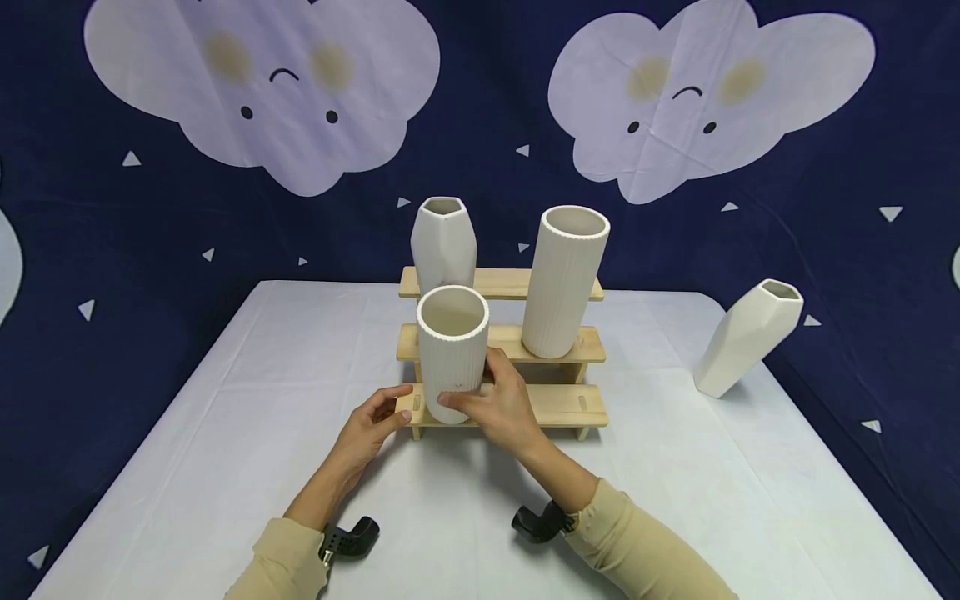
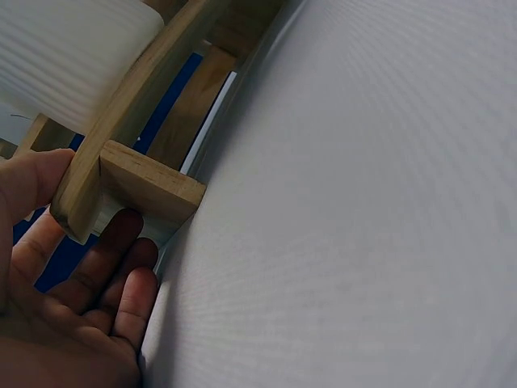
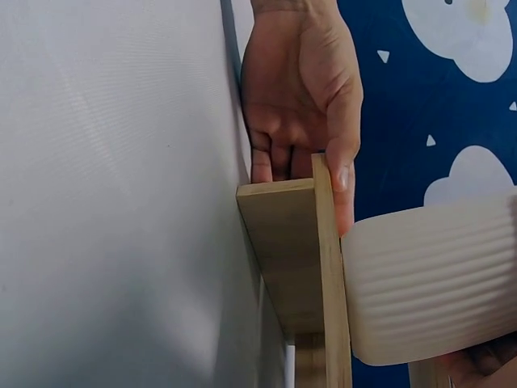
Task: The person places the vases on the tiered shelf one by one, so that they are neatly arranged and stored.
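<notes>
A white ribbed vase (image 1: 450,362) stands upright at the left part of the lowest tier of a wooden three-tier stand (image 1: 558,406). My right hand (image 1: 510,408) grips its lower body from the right, thumb across the front. My left hand (image 1: 363,433) pinches the left end of that tier; in the left wrist view its thumb lies on the board's upper side, with several curled fingers (image 2: 133,299) below. The right wrist view shows the vase's ribbed base (image 3: 428,283) at the board, part of my right hand (image 3: 489,368) under it.
A taller ribbed vase (image 1: 564,283) stands on the middle tier at right. Behind the held vase is a faceted white vase (image 1: 444,246), its base hidden. Another faceted vase (image 1: 750,337) stands near the right edge of the white-covered table (image 1: 225,483). A cloud-patterned curtain (image 1: 487,100) hangs behind.
</notes>
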`<act>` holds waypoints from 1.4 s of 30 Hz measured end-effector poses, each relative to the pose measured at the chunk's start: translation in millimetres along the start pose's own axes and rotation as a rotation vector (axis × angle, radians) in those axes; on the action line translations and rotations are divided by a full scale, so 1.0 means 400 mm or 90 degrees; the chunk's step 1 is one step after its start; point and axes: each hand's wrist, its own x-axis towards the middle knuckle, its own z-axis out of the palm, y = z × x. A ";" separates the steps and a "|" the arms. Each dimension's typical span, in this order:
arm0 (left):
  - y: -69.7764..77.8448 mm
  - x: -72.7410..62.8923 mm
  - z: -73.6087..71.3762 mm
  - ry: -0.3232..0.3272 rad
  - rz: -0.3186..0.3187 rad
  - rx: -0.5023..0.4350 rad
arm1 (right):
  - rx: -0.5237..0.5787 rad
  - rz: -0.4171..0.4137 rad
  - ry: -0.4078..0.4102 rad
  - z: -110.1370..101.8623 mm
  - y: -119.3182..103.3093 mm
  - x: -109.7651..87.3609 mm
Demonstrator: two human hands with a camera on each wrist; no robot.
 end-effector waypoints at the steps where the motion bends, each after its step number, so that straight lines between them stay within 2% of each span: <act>1: 0.000 0.000 0.000 -0.001 0.001 0.003 | 0.001 0.002 0.000 0.001 0.001 0.001; 9: -0.001 0.002 -0.001 0.000 0.001 0.006 | 0.011 0.016 -0.004 0.010 0.000 0.008; 21: -0.002 0.001 -0.001 0.006 0.002 0.014 | -0.014 0.024 0.011 0.019 0.002 0.017; 27: -0.002 0.000 0.000 0.007 -0.002 0.001 | -0.012 0.032 0.016 0.023 0.000 0.018; 42: 0.006 -0.003 0.001 0.000 -0.003 0.003 | -0.018 0.072 -0.006 0.022 -0.011 0.018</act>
